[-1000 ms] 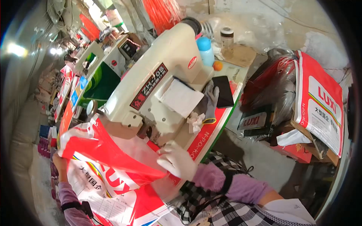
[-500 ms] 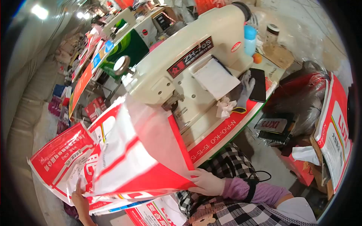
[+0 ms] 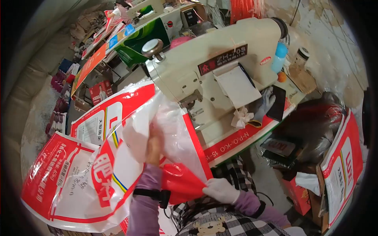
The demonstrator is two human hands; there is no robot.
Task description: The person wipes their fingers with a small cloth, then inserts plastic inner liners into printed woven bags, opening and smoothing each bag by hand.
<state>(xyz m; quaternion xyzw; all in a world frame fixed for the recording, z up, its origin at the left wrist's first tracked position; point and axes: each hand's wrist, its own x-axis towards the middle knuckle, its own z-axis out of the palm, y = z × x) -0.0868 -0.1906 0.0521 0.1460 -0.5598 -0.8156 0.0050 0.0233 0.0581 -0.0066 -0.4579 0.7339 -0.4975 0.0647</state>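
A large red and white printed woven plastic bag (image 3: 103,179) lies spread in front of me, its mouth held open beside the sewing machine (image 3: 220,51). My right hand (image 3: 222,190), in a white glove, pinches the red edge of the bag's mouth. My left hand (image 3: 154,145) is bare and reaches into the opening, against whitish, see-through plastic film (image 3: 175,135). Its fingers are partly covered by the film, and I cannot tell whether they grip it. The machine's needle area is just right of the bag's mouth.
On the machine bed lie a white open box (image 3: 238,84), crumpled tissue (image 3: 241,117), a grey glove (image 3: 264,104) and a black phone (image 3: 277,103). A blue bottle (image 3: 279,57) and a jar (image 3: 301,57) stand behind. At right, another printed bag (image 3: 340,169) hangs by a carton. A person (image 3: 121,11) sits far back.
My left hand has moved from the bag's lower left edge up into its opening. The bag has spread wider at left. My right hand still holds its edge, and the view has shifted.
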